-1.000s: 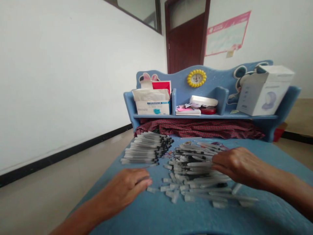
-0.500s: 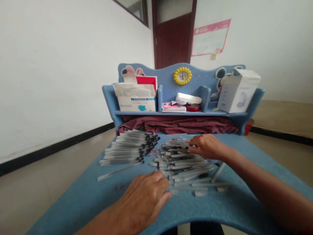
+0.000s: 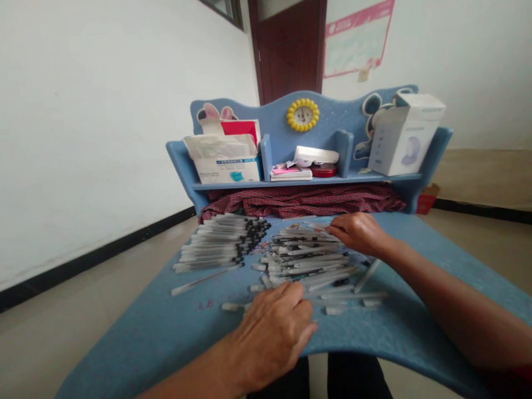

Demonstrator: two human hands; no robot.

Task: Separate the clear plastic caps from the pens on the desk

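Note:
A loose heap of clear pen parts, some with dark pieces among them, lies mid-table. At the heap's far right end, my right hand has its fingertips pinched on the end of a clear pen part. My left hand rests near the front of the heap, its fingers curled in; anything beneath them is hidden. A short clear piece lies just left of it. Left of the heap, pens with black ends are stacked side by side, and a single pen lies in front of them.
The blue table has a curved front edge and a raised shelf behind. On the shelf stand a mask box, a red round tin and a white box. Checked cloth lies bunched underneath.
My left hand has moved right along the heap's front, uncovering a short clear piece. My right hand's fingers have drawn together at the heap's far end. The camera view has shifted slightly.

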